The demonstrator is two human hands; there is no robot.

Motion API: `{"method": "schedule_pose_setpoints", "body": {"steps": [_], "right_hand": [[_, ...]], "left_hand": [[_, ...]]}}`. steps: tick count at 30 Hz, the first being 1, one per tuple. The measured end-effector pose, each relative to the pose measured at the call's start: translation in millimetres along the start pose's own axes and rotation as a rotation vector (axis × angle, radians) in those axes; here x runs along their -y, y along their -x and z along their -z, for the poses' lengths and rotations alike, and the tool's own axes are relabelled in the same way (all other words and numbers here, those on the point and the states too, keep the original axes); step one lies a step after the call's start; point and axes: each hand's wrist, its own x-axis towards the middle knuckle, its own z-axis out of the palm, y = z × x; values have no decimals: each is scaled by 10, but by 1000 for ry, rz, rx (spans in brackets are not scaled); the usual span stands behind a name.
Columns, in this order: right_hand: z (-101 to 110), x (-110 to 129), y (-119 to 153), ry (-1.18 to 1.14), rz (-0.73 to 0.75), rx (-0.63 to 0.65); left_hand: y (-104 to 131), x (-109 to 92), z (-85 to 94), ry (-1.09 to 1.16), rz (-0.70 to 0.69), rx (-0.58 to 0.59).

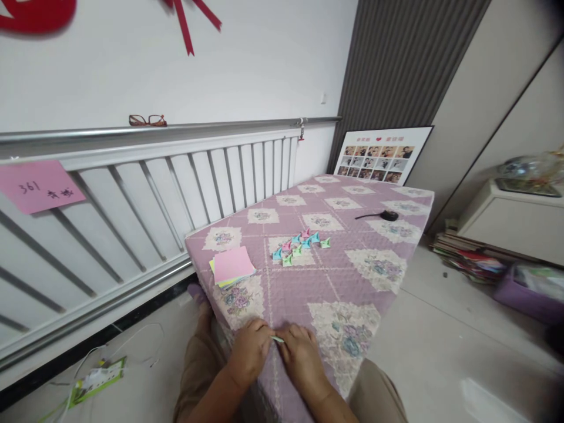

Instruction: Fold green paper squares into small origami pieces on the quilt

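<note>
Close to the table's near end, my left hand (pixel 252 351) and my right hand (pixel 302 356) pinch a small folded piece of pale green paper (pixel 277 339) between them. Only its middle shows; my fingers cover both ends. Ahead and to the left lies a stack of square coloured paper (pixel 232 265), pink on top with yellow, green and blue edges beneath. Farther up the cloth, several small folded paper figures (pixel 298 251) in pink, blue and green stand grouped together.
A purple floral cloth covers the table (pixel 286 294). A black round object with a strap (pixel 389 215) lies on its far right. A white radiator (pixel 154 205) runs along the left, with glasses (pixel 148 120) on the pipe above. A power strip (pixel 97 379) sits on the floor.
</note>
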Motion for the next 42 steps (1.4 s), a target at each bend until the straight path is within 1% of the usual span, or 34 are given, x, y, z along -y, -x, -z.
{"method": "schedule_pose_setpoints", "body": {"steps": [2,3,6,7,9,11,15,19,25,33,42], "right_hand": [[84,2,-13,-157,-8,9],[138,4,-17,-258,-9,33],[299,-4,-17,-516,-81,137],[339,-15,-11,-547,-107,169],[384,-53,5,-525,-131,206],[387,-103,24,-452,-126,214],[338,-186,37,-343,-105,211],[295,-216,11,-230,-72,206],[240,-252,1,-95,-36,170],[184,-323,10,-50,25,155],[205,-409,-18,-64,143,158]], "left_hand": [[-26,-19,37,110,57,11],[-30,-23,56,172,87,27],[-31,-19,86,322,147,119],[-34,-18,79,360,161,153],[-50,-27,43,410,186,205],[-76,-50,-9,429,207,235],[-119,-108,-74,381,233,255],[-153,-128,-53,262,232,241],[-195,-120,-26,150,178,253],[-203,-114,-19,110,118,237],[-156,-55,-93,81,74,206]]}}
